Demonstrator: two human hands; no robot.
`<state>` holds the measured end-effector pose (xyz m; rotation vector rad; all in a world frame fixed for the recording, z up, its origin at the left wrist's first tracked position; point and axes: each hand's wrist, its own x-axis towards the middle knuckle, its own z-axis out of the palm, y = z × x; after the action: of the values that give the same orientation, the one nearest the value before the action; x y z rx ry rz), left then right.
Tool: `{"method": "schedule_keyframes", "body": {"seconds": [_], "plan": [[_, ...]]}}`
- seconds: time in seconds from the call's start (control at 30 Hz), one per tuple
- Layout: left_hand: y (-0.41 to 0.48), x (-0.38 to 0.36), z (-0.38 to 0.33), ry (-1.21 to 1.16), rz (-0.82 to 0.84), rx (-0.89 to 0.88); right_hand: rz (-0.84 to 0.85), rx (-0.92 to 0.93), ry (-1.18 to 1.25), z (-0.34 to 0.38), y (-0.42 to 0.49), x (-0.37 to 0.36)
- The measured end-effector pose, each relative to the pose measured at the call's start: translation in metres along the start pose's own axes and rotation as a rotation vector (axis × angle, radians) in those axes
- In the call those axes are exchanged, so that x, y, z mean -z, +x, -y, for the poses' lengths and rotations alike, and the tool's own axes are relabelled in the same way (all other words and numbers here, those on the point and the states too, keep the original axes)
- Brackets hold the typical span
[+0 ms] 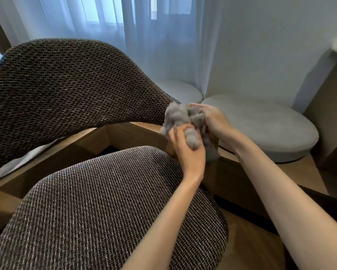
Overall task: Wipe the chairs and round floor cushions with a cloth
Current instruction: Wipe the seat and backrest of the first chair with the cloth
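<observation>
Cloth [178, 116] bunched mid-frame, likely being regathered for fresh wiping face. Left hand [189, 152] curled round lower wad; right hand [212, 118] pinching upper folds. Chair seat [115, 201] lower left; round cushions [261, 125] right, apart from cloth.

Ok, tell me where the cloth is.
Head view, right of centre: the grey cloth is bunched between the left hand and right hand, above the far right edge of the woven chair seat, with the round floor cushion beyond.

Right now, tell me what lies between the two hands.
In the head view, the bunched grey cloth lies between the left hand and the right hand; both hands grip it.
</observation>
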<state>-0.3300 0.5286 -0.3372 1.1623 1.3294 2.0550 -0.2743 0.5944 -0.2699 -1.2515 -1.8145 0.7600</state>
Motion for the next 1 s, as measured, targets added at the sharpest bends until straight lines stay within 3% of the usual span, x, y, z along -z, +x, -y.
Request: {"method": "schedule_keyframes", "body": {"seconds": [0.13, 0.3, 0.5, 0.7, 0.87, 1.0], "plan": [[0.016, -0.004, -0.020, 0.008, 0.054, -0.065, -0.027, -0.089, 0.156, -0.002, -0.002, 0.002], [-0.031, 0.009, 0.015, 0.069, 0.182, 0.057, 0.032, -0.082, 0.146, -0.004, -0.002, 0.003], [-0.056, 0.034, 0.046, 0.282, 0.456, 0.116, 0.006, -0.046, -0.028, -0.004, -0.002, 0.000], [-0.050, 0.043, 0.036, 0.458, 0.559, 0.147, -0.023, -0.020, -0.112, 0.001, -0.006, -0.001], [-0.043, 0.071, 0.022, 0.647, 0.809, 0.129, -0.080, 0.032, -0.231, 0.002, -0.013, -0.002], [-0.036, 0.133, 0.006, 0.807, 0.807, 0.122, -0.205, 0.089, -0.536, 0.008, -0.023, -0.007]]}}
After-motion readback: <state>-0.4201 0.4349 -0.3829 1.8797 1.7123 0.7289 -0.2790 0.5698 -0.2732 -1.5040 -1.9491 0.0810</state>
